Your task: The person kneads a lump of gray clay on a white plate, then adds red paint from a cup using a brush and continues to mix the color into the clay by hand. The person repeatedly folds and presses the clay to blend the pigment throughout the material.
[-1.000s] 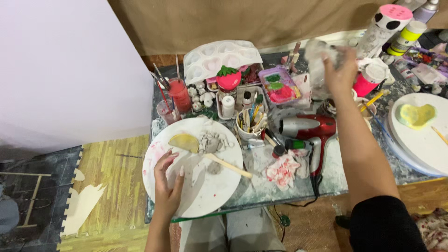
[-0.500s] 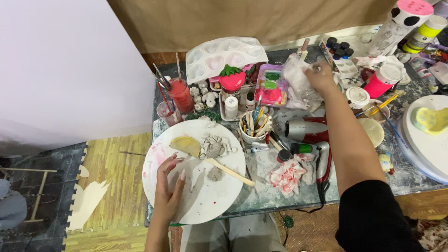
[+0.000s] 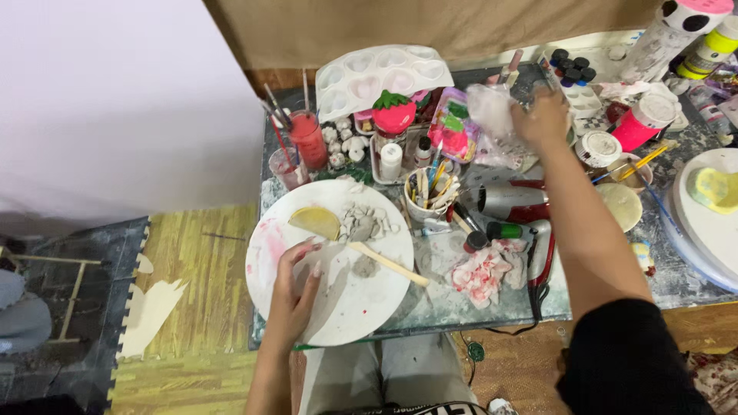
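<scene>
Resting flat, my left hand (image 3: 294, 290) lies with fingers spread on one big round white plate (image 3: 338, 303). It presses down and grips nothing. The plate sits at the near left edge of the glass table (image 3: 430, 307), right in front of my legs.

My right hand (image 3: 542, 117) is far out at the back of the table. Its fingers are closed on one crumpled clear plastic bag (image 3: 492, 111), held up just above the mess.

On the plate I count one wooden stick (image 3: 388, 263). It lies flat, and its long way runs from the middle of the plate out to the right rim, with the far tip pointing right and a bit toward me. Beside it sits one yellow half-round piece (image 3: 315, 221) and one pile of small grey clay bits (image 3: 365, 224).

Just past the plate stands one white cup of brushes (image 3: 428, 196). Right of that lies one hair dryer (image 3: 511, 204), red and silver, with its nose pointing left. One stained rag (image 3: 484, 270) lies near its handle.

Farther back I see one red jar (image 3: 310, 138) with brushes, one white paint tray (image 3: 384, 77) with many dips, and one pink strawberry-shaped thing (image 3: 393, 115). A second big white plate (image 3: 711, 223) sits at the right edge, with one yellow lump on it.
</scene>
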